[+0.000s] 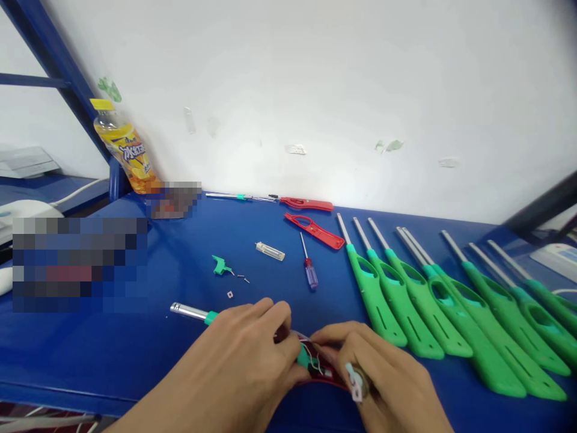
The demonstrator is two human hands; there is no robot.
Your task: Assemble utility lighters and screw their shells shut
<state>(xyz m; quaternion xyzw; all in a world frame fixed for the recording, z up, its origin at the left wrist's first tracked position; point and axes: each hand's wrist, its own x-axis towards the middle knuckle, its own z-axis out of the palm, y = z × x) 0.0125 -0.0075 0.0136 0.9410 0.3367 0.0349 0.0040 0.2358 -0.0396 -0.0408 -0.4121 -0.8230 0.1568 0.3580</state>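
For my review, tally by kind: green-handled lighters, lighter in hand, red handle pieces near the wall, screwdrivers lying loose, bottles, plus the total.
Green-handled lighters: 8
Lighter in hand: 1
Red handle pieces: 2
Loose screwdrivers: 1
Bottles: 1
Total: 13

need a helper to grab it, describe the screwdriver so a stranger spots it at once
On the blue tabletop, find the row of green lighters at the right. Just left of it, below the nearer red casing half, lies the screwdriver. Unlike the clear part to its left, it has a thin metal shaft and a purple handle with a red collar.
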